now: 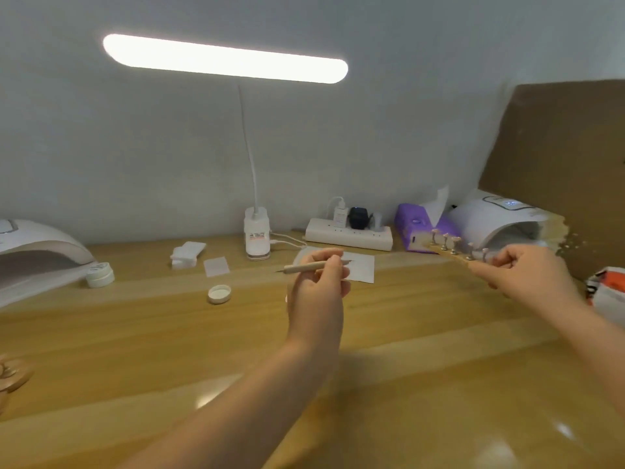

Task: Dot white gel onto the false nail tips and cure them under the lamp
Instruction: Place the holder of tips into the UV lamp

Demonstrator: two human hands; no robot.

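My left hand (pixel 318 289) is raised above the middle of the wooden desk and grips a slim beige dotting pen (pixel 304 267), which lies level with its point to the left. My right hand (pixel 527 272) pinches the end of a wooden strip (pixel 453 253) carrying several false nail tips (pixel 445 237) on small stands. The strip hangs in the air just in front of the opening of the white curing lamp (pixel 497 221) at the right. An open white gel jar (pixel 99 274) stands at the left, and its lid (pixel 219 294) lies apart from it on the desk.
A second curing lamp (pixel 33 255) sits at the far left. Along the wall stand a desk lamp base (pixel 257 235), a power strip (pixel 348 233) and a purple tissue pack (pixel 416 228). White wipes (pixel 187 253) and a paper sheet (pixel 363 269) lie mid-desk. Cardboard (pixel 568 157) leans at the right.
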